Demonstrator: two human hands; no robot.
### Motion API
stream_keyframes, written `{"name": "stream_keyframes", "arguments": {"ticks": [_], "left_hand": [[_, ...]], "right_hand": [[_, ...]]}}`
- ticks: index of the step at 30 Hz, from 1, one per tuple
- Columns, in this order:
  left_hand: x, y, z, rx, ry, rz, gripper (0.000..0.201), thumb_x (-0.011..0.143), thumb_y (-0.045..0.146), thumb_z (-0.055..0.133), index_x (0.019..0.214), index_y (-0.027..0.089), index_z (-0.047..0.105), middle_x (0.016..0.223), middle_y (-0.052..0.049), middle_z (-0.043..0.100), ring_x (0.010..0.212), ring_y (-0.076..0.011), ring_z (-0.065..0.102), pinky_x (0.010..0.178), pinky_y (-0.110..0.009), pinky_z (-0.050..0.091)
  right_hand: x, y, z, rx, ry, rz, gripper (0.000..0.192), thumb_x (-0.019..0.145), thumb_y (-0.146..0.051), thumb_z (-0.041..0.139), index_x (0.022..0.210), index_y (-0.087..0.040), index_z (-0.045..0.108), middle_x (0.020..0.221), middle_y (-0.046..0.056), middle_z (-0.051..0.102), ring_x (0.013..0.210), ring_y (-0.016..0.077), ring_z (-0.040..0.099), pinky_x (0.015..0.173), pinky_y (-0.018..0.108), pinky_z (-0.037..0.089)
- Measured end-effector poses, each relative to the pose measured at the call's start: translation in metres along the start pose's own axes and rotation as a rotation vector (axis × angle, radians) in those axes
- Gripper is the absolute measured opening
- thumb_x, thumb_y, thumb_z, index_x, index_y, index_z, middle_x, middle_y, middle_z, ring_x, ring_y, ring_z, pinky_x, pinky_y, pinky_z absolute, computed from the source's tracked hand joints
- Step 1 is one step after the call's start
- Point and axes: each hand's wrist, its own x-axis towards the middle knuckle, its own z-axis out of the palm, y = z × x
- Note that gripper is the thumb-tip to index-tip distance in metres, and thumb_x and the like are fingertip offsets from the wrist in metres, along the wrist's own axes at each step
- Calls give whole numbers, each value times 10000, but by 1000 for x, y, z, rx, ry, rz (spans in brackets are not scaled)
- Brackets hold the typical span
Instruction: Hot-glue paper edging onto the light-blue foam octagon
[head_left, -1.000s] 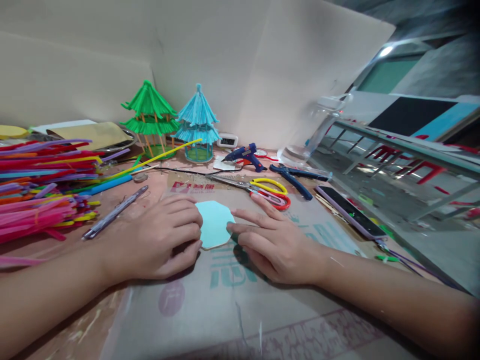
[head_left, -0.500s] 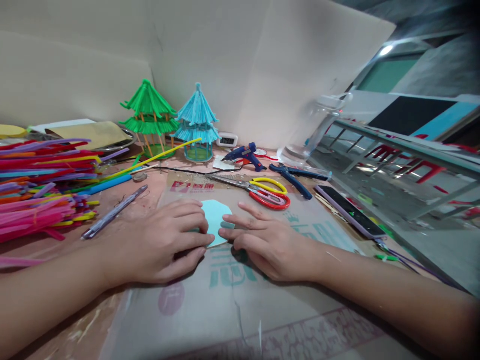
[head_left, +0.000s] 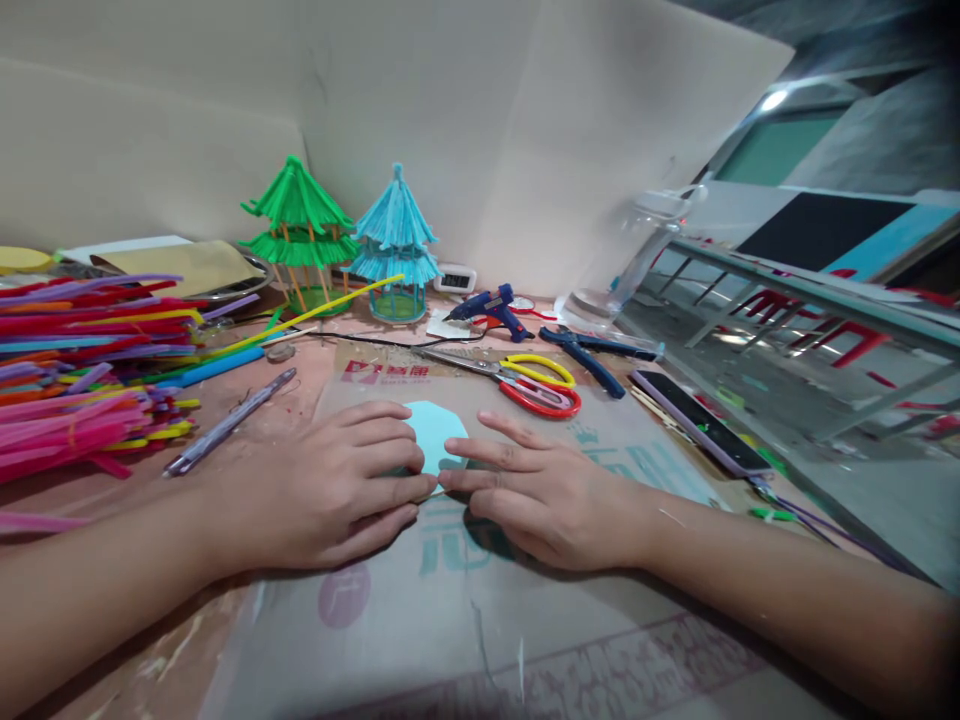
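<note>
Both hands closer now: left hand slid further over the light-blue paper octagon on the worktop cardboard; right hand fingertips meet it at the near edge, flat, pressing, nothing clasped — prob. a fold starting.

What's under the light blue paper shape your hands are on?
The light blue paper shape lies flat on printed cardboard. The left hand covers its left part, the right hand touches its near edge, so anything beneath is hidden.

paper octagon between 2 hands, scissors behind, pipe cleaners left
</note>
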Motion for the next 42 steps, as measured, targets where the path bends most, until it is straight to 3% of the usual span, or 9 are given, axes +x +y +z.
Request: {"name": "stream_keyframes", "arguments": {"ticks": [7, 13, 16, 20, 24, 27, 31, 35, 42], "left_hand": [[2, 5, 0, 65, 58, 37, 155, 927, 208, 579, 998, 206, 716, 856, -27, 698, 904, -200, 634, 1074, -408, 425], [0, 4, -3, -96, 79, -49, 183, 933, 201, 545, 994, 197, 717, 904, -27, 730, 909, -188, 661, 1083, -401, 422], [-1, 1, -4, -148, 127, -118, 197, 928, 209, 539, 1018, 192, 713, 926, -40, 729, 931, -195, 658, 1048, -402, 441], [2, -2, -4, -86, 61, -129, 219, 948, 264, 531, 1045, 220, 722, 969, -67, 706, 975, -247, 624, 942, -445, 467], [4, -2, -4, -100, 29, -150, 216, 958, 276, 527, 1021, 219, 725, 976, -69, 694, 981, -247, 615, 937, -444, 456], [3, -2, -3, -121, 37, -164, 221, 966, 271, 508, 1012, 221, 719, 976, -63, 696, 970, -234, 623, 940, -428, 461], [1, -4, 1, -66, 72, -335, 371, 938, 404, 551, 1239, 206, 637, 1316, -129, 622, 1201, -322, 567, 1040, -526, 418], [1, -8, 7, -127, -51, -475, 837, 815, 629, 642, 1480, 183, 402, 1518, -169, 453, 1374, -404, 423, 1104, -598, 357], [1, -6, 15, -251, -38, -600, 945, 724, 544, 744, 1501, 227, 311, 1468, -152, 462, 1326, -361, 473, 1084, -543, 409]], "right_hand": [[0, -1, -1, -68, -36, -59, 194, 981, -137, 471, 1022, -132, 660, 1282, 70, 698, 1338, 223, 533, 1265, 441, 185], [-3, 2, 0, -57, 117, 140, 272, 879, -27, 488, 1080, -159, 616, 1187, 76, 738, 1313, 223, 557, 1226, 491, 272], [-1, 3, 0, 2, 55, 152, 283, 890, -43, 501, 1118, -175, 604, 1257, 57, 710, 1361, 222, 505, 1230, 500, 250], [1, 4, 1, 60, -38, 112, 272, 903, -52, 492, 1122, -168, 605, 1277, 64, 699, 1380, 217, 485, 1238, 488, 227], [-3, 8, 4, -31, 77, 276, 330, 891, -59, 489, 1205, -114, 577, 1214, 162, 708, 1345, 264, 524, 1187, 555, 305], [-4, 9, 4, 5, 82, 267, 303, 889, -50, 489, 1157, -163, 574, 1298, 123, 676, 1403, 261, 452, 1196, 567, 279], [-1, 8, 3, 134, 28, 233, 346, 881, -35, 475, 1170, -209, 555, 1282, 76, 683, 1378, 219, 479, 1198, 535, 290], [-1, 8, 4, 269, 257, 414, 278, 910, -89, 487, 1148, -218, 550, 1187, 97, 689, 1193, 217, 600, 1067, 478, 453], [5, 16, 8, 717, 406, 830, 193, 945, -317, 564, 1087, -187, 577, 1028, 75, 643, 924, 183, 634, 854, 373, 545]]}}
